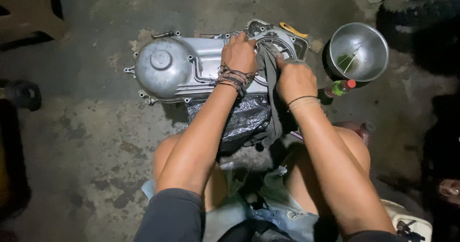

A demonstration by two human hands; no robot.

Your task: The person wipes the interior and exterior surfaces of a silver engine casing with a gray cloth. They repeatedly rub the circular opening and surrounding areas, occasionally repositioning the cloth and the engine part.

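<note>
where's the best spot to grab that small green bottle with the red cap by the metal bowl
Grip the green bottle around its body, coming from above. It lies on its side on the concrete floor, red cap pointing right toward the metal bowl, so its round body is exposed from above. The right hand is nearest, though it now presses a grey rag onto the engine cover.

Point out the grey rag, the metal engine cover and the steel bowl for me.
grey rag [270, 74]: head view, the fold hanging between the hands.
metal engine cover [160, 67]: head view, its round domed end.
steel bowl [371, 43]: head view, its inner wall.
</note>
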